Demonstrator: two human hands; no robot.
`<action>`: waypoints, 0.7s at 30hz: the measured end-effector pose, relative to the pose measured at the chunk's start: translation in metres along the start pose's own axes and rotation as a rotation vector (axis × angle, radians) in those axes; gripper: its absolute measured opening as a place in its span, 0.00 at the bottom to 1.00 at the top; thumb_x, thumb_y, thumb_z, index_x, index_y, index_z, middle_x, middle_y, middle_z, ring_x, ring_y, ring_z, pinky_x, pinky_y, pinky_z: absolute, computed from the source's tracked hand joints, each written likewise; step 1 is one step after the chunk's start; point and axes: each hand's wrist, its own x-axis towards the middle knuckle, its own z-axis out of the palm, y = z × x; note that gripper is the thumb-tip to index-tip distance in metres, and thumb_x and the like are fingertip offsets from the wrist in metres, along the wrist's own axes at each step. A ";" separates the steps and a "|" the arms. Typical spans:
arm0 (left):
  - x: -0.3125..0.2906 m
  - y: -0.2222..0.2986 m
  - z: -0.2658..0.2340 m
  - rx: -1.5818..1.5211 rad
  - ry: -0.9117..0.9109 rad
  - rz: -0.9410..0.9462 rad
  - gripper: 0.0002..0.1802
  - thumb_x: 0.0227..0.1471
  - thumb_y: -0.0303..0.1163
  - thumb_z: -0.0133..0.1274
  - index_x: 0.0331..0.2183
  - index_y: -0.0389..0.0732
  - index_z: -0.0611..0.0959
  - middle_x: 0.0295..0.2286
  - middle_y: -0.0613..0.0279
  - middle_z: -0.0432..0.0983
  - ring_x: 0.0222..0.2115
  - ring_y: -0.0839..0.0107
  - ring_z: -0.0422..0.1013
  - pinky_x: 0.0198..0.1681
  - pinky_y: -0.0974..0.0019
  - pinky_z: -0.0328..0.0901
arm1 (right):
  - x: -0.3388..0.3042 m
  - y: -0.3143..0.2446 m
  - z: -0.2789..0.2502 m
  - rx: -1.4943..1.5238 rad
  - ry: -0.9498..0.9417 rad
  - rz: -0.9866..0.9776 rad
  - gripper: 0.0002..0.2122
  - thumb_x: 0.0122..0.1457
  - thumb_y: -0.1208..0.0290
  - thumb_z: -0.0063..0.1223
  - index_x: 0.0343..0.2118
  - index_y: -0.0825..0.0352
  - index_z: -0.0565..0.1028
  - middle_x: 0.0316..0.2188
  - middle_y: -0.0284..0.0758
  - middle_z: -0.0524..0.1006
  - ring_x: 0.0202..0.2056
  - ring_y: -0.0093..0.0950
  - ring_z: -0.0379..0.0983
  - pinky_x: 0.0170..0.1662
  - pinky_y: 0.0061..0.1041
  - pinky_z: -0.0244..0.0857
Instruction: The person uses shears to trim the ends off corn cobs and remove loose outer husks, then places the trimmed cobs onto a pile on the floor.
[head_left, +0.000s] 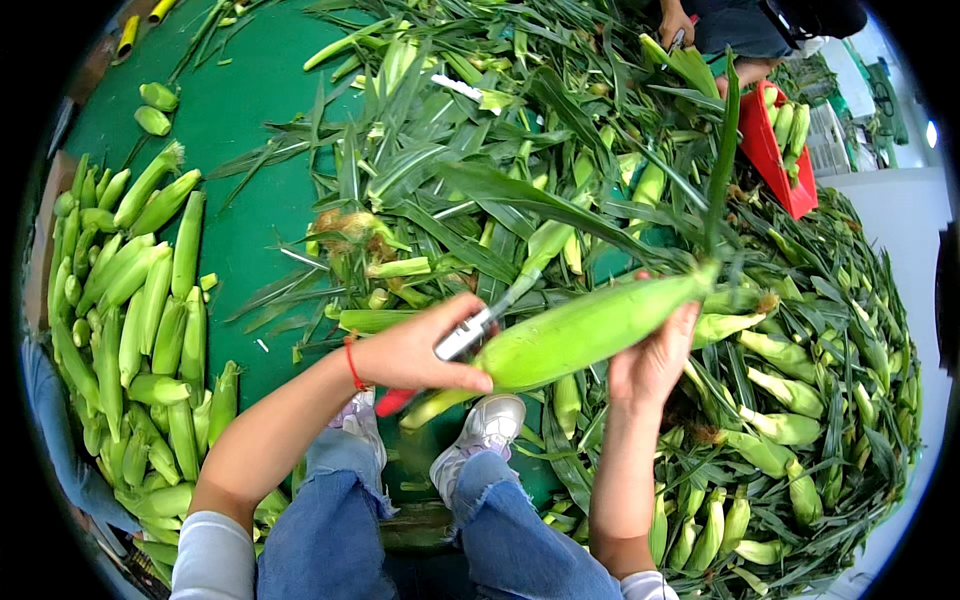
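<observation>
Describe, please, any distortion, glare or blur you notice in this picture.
Head view: fisheye curvature, black corners; head view: small white glare spot at upper right; head view: slight blur on the slim red object below the person's left hand.

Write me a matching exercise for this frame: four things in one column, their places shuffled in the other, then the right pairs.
Things:
1. Large green corn ear
2. Silver-handled tool
3. Red container
4. Red cord

Places:
A. Around the left wrist
B. Upper right of the picture, with corn ears in it
C. Supported by the right hand
D. Gripped in the left hand

Pairs: 1-C, 2-D, 3-B, 4-A
</observation>
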 end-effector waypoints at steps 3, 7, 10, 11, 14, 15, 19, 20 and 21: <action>-0.011 -0.014 0.021 -0.386 0.022 -0.026 0.34 0.40 0.27 0.62 0.47 0.36 0.63 0.40 0.64 0.65 0.40 0.78 0.62 0.43 0.74 0.60 | 0.005 0.026 -0.003 -0.194 0.031 0.156 0.15 0.58 0.70 0.46 0.47 0.67 0.63 0.40 0.36 0.70 0.41 0.30 0.68 0.47 0.25 0.63; -0.018 -0.025 0.032 0.062 0.286 -0.019 0.34 0.37 0.32 0.64 0.45 0.36 0.64 0.37 0.57 0.68 0.39 0.74 0.65 0.43 0.70 0.60 | -0.038 0.034 -0.024 -0.549 0.066 0.219 0.17 0.57 0.64 0.49 0.46 0.66 0.63 0.36 0.30 0.66 0.37 0.21 0.63 0.45 0.23 0.62; -0.014 -0.018 0.030 0.315 0.307 0.000 0.35 0.36 0.36 0.64 0.44 0.35 0.64 0.35 0.53 0.68 0.37 0.68 0.66 0.41 0.67 0.61 | -0.065 0.053 -0.006 0.036 0.084 0.676 0.17 0.56 0.65 0.50 0.46 0.64 0.63 0.42 0.33 0.68 0.42 0.26 0.66 0.45 0.31 0.64; -0.011 -0.017 0.029 0.478 0.331 0.061 0.35 0.35 0.37 0.64 0.43 0.35 0.64 0.34 0.51 0.67 0.36 0.65 0.67 0.39 0.66 0.62 | -0.059 0.056 -0.010 0.036 0.132 0.670 0.17 0.56 0.65 0.50 0.47 0.64 0.62 0.44 0.34 0.67 0.43 0.27 0.66 0.45 0.32 0.64; -0.016 -0.006 0.030 0.534 0.493 -0.076 0.34 0.36 0.31 0.60 0.46 0.36 0.63 0.35 0.57 0.68 0.38 0.69 0.66 0.40 0.65 0.63 | -0.039 0.054 -0.012 -0.052 0.311 0.437 0.20 0.54 0.67 0.53 0.47 0.66 0.62 0.44 0.36 0.68 0.45 0.30 0.66 0.47 0.34 0.63; -0.024 -0.003 0.027 0.278 0.519 -0.181 0.34 0.36 0.29 0.58 0.47 0.36 0.63 0.36 0.58 0.68 0.39 0.69 0.66 0.39 0.65 0.63 | -0.037 0.050 -0.012 -0.046 0.370 0.350 0.21 0.53 0.66 0.53 0.47 0.66 0.62 0.44 0.36 0.68 0.45 0.31 0.66 0.48 0.35 0.63; -0.049 -0.001 0.043 -0.847 0.249 -0.395 0.37 0.38 0.19 0.47 0.54 0.36 0.58 0.42 0.60 0.66 0.45 0.68 0.65 0.45 0.64 0.64 | -0.028 0.044 -0.022 0.036 0.364 0.140 0.25 0.51 0.59 0.52 0.48 0.68 0.62 0.45 0.39 0.68 0.49 0.36 0.64 0.54 0.39 0.58; -0.049 -0.001 0.047 -0.995 0.132 -0.465 0.37 0.39 0.18 0.46 0.54 0.36 0.57 0.42 0.60 0.66 0.46 0.67 0.64 0.46 0.63 0.64 | -0.028 0.045 -0.027 0.050 0.338 0.120 0.25 0.51 0.56 0.52 0.46 0.69 0.63 0.44 0.40 0.68 0.48 0.37 0.64 0.54 0.40 0.57; -0.048 0.006 0.050 -1.003 0.120 -0.518 0.37 0.40 0.18 0.45 0.55 0.36 0.56 0.43 0.59 0.66 0.47 0.66 0.64 0.48 0.63 0.63 | -0.032 0.047 -0.020 0.059 0.351 0.113 0.25 0.50 0.54 0.51 0.45 0.69 0.64 0.43 0.39 0.69 0.49 0.38 0.63 0.55 0.41 0.55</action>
